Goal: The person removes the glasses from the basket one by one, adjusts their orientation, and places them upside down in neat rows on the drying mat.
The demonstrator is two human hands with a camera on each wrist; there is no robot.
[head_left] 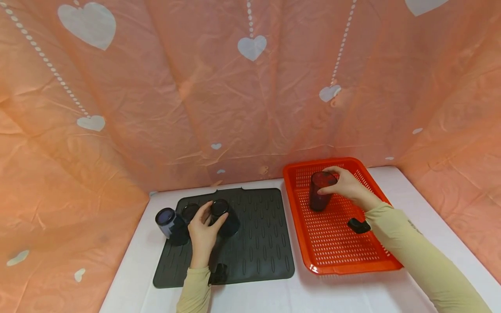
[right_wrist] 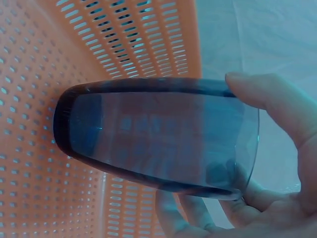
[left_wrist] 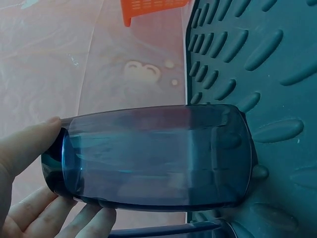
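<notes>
Head view: left hand grips an upturned blue glass on the mat's far-left corner; right hand grips a red glass in the tray.

The head camera looks forward and down from above at the whole table, with the mat at left and the basket at right. The left wrist camera sits very near the blue cup over the mat. The right wrist camera is very near the red cup inside the basket. Each wrist view shares its cup with the head view.
</notes>
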